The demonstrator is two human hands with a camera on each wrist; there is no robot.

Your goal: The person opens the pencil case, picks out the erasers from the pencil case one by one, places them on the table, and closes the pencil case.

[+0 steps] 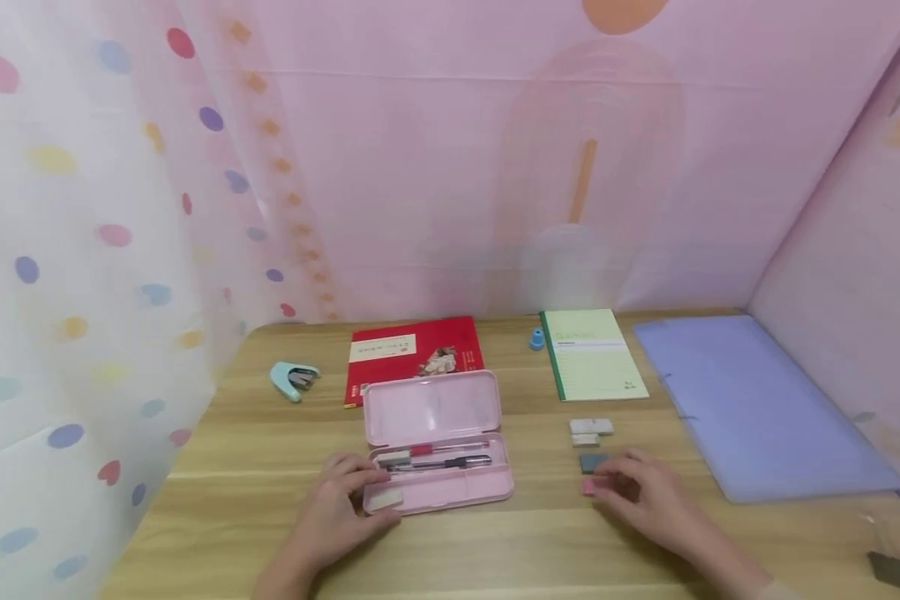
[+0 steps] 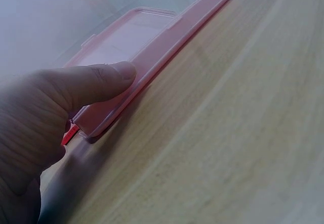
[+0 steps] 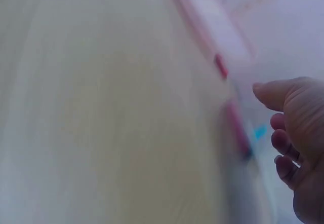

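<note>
A pink pencil case [image 1: 487,483] lies with its lid raised, holding a red pen [image 1: 450,448], a black pen [image 1: 457,462] and white erasers [image 1: 384,498]. My left hand [image 1: 335,512] grips its left end. In the left wrist view, the thumb [image 2: 109,79] lies against the case's front wall. To the right, my right hand [image 1: 648,496] hovers beside a pink eraser [image 1: 589,486]. Its thumb and fingers are loosely bent and appear apart from the eraser in the blurred right wrist view. Behind are a grey-blue eraser [image 1: 591,463] and two white erasers [image 1: 590,427].
A red book [image 1: 386,367] lies behind the case, partly covered by its lid. A light-blue stapler [image 1: 288,379] is at the left. Farther back stand a small blue object [image 1: 537,339] and a green notebook [image 1: 596,354]; a purple folder [image 1: 765,400] lies at the right.
</note>
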